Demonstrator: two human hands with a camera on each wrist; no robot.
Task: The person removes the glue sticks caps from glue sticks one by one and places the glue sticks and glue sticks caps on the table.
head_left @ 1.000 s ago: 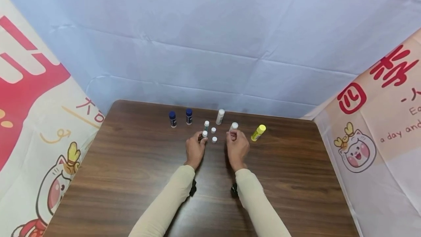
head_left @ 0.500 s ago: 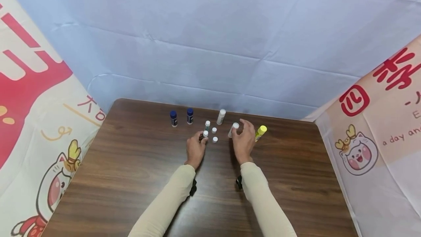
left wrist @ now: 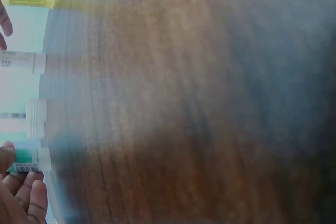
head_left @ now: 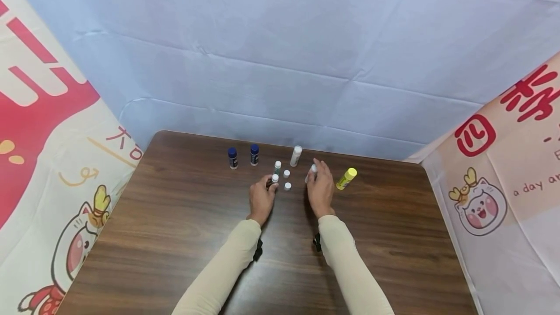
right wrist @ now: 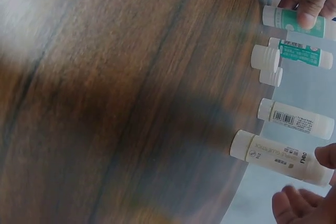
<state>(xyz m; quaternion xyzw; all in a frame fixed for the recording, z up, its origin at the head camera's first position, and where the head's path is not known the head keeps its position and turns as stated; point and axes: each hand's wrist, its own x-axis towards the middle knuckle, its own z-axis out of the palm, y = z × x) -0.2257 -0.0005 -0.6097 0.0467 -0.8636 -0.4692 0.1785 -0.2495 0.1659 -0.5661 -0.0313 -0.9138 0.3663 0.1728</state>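
My left hand [head_left: 261, 198] grips a green-and-white glue stick [left wrist: 26, 160] upright on the table, thumb on one side and fingers on the other. Beyond it stands a second green glue stick [right wrist: 299, 53], with two small white caps [head_left: 286, 174] [head_left: 287, 186] to the right of the pair. My right hand [head_left: 321, 189] is around a larger white glue stick [right wrist: 278, 156]. In the right wrist view the thumb [right wrist: 326, 156] overlaps its upper end, while the bent fingers [right wrist: 296, 203] are a little apart from its other side.
Another white glue stick [head_left: 296, 156] stands farther back. Two blue-capped glue sticks [head_left: 233, 158] [head_left: 254, 154] are at the back left, and a yellow one [head_left: 346, 179] is right of my right hand. A pale cloth wall [head_left: 280, 81] rises behind the wooden table [head_left: 188, 188].
My right hand drew back to the right from the white glue stick with its fingers spread, then came in around it again. The left hand stays on the green glue stick.
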